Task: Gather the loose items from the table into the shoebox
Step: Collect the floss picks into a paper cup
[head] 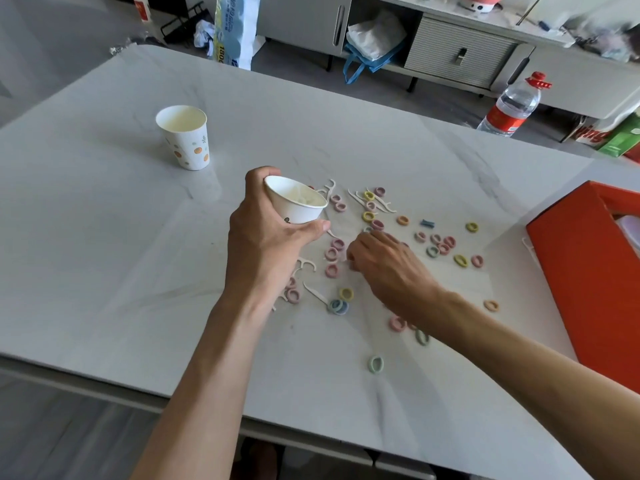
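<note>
The left hand [266, 233] curls round 1 tilted paper cup [296, 202]. The right hand [384, 265] points its fingers down among hair ties [331, 253] and floss picks [313, 292] scattered mid-table, pinch unreadable. The orange shoebox [588, 289] sits at the right edge. More tilt could spill the cup.

Water bottle [512, 105], grey cabinet [460, 53], blue bag [363, 64], tissue pack [235, 29].

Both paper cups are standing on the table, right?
Not quite. Only one paper cup stands on the table. The left hand holds the other cup, tilted, above the table. The head view shows this.
</note>
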